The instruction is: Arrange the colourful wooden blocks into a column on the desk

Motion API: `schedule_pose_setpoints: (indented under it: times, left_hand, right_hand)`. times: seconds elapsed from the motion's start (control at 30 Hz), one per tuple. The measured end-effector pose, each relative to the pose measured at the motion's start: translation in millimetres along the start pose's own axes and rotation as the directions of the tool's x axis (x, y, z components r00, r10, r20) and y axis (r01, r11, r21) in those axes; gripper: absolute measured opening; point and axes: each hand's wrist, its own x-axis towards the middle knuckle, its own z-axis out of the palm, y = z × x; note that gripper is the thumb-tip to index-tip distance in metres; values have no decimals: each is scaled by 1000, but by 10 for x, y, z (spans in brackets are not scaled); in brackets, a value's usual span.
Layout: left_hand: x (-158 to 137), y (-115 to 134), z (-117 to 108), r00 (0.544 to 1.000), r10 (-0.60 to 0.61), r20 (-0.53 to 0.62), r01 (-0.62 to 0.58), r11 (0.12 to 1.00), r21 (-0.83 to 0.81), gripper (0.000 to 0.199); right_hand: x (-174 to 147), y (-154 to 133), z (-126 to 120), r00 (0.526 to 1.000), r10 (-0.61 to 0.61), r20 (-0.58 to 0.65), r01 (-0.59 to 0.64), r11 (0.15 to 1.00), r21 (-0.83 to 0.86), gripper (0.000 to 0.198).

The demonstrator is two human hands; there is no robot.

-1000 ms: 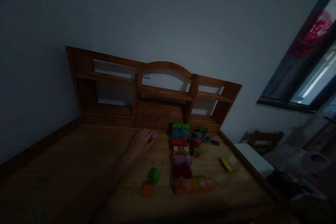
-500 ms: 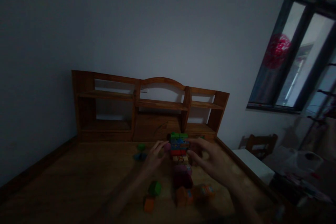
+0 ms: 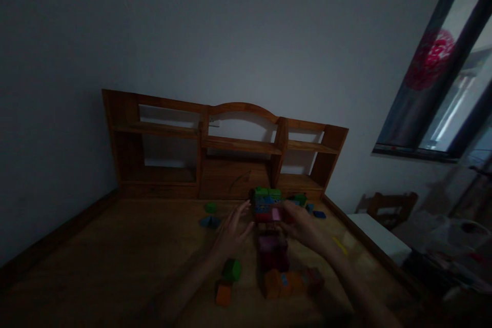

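My left hand (image 3: 232, 229) is raised over the table with its fingers apart and nothing in them. Across from it, my right hand (image 3: 299, 223) pinches a small pink block (image 3: 275, 214) between thumb and fingers. That block is in front of stacked blocks: green blocks (image 3: 268, 192) on top, blue printed blocks (image 3: 263, 204) under them, red partly hidden by my hand. Nearer to me sit a purple block (image 3: 273, 256) and a row of orange blocks (image 3: 282, 284). A green block (image 3: 232, 270) and an orange block (image 3: 223, 294) lie below my left hand.
Small green (image 3: 210, 207) and blue pieces (image 3: 209, 222) lie at the back left of the wooden table (image 3: 126, 256). A dark blue piece (image 3: 319, 214) and a yellow strip (image 3: 340, 245) are on the right. A wooden shelf (image 3: 238, 146) stands along the back.
Half a second ago a pinkish piece was at my left fingertips; now those fingers are empty and my right hand holds a pink block. The view has shifted slightly.
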Motion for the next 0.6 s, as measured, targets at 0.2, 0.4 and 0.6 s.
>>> schedule_pose_setpoints:
  times: [0.2,0.4,0.6]
  left_hand:
    - [68,-97,-84,993,-37,-110,50,992,120,40]
    - [57,-182,-87,992,-40,-121,58,988,144,34]
    - [72,-179,-102,990,-27,-136,49,985,165,31]
  right_hand:
    - [-576,610,-290,945,297,134,-305,951,46,27]
    - [-766,827,40,911,364,192,-371,929,-3,24]
    - [-660,755,208,924,357,140,-354,934,-45,34]
